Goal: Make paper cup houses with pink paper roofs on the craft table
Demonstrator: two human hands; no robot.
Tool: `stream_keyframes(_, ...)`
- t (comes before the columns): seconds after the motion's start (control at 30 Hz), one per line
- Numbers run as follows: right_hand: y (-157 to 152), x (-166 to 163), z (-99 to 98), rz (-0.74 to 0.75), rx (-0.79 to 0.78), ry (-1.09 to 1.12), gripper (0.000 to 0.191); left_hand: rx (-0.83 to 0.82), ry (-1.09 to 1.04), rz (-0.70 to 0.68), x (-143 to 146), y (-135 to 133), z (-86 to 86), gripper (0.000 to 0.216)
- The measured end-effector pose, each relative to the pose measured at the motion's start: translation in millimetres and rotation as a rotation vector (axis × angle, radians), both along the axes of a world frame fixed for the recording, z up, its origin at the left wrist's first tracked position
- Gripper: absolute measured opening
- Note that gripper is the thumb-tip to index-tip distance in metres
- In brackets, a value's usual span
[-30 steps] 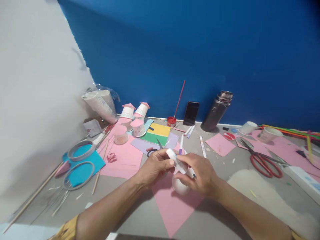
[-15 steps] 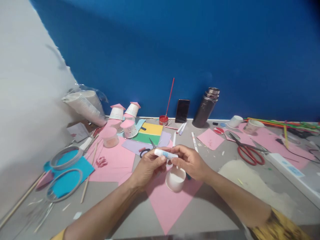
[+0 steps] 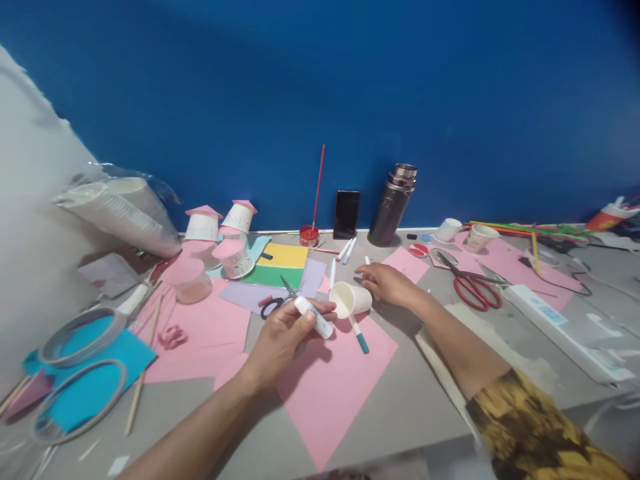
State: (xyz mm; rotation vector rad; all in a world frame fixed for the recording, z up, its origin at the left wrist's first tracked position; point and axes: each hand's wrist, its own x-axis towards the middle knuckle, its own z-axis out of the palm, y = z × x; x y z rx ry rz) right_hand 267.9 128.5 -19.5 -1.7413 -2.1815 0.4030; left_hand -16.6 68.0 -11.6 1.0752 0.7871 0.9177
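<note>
My left hand (image 3: 287,337) is closed round a white glue stick (image 3: 314,317) with blue print, held tilted above pink paper (image 3: 340,380). Its fingertips reach the rim of a white paper cup (image 3: 361,300), which lies on its side with its mouth to the left. Below the cup, a white marker with a teal cap (image 3: 363,343) rests on the pink paper. My right hand (image 3: 387,283) is past the cup, fingers bent but apart, over a white pen (image 3: 367,261) whose end alone shows. Scissors with dark handles (image 3: 273,307) lie left of the cup.
Pink-topped cups (image 3: 233,259) stand at the back left. A phone (image 3: 347,213) and a dark flask (image 3: 393,205) are by the blue wall. Red-handled scissors (image 3: 477,293) and a white power strip (image 3: 555,320) lie right. Tape rings (image 3: 80,400) lie left.
My right hand has left the glue stick and moved right and forward to the pen. The cup has gone from below my hands to lying on its side farther forward. The view has turned right.
</note>
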Motion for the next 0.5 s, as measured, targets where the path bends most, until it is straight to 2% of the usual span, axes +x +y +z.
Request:
stream_keyframes(0.13,-5,-4,1.0,0.131,-0.017,-0.061,0.038,0.064,0.088,-0.039,0,-1,0.0,0.043)
stream_keyframes(0.27,-8,-5,0.7,0.209,-0.001,-0.063,0.028,0.090,0.104,-0.078,1,-2,3.0,0.046)
stream_keyframes(0.4,-4,-6,1.0,0.145,0.044,-0.021,0.023,0.087,0.110,-0.072,2,-2,-0.3,0.042)
stream_keyframes(0.5,-7,-10,10.8,0.080,0.083,0.077,0.025,0.123,0.168,-0.016,2,-2,-3.3,0.035)
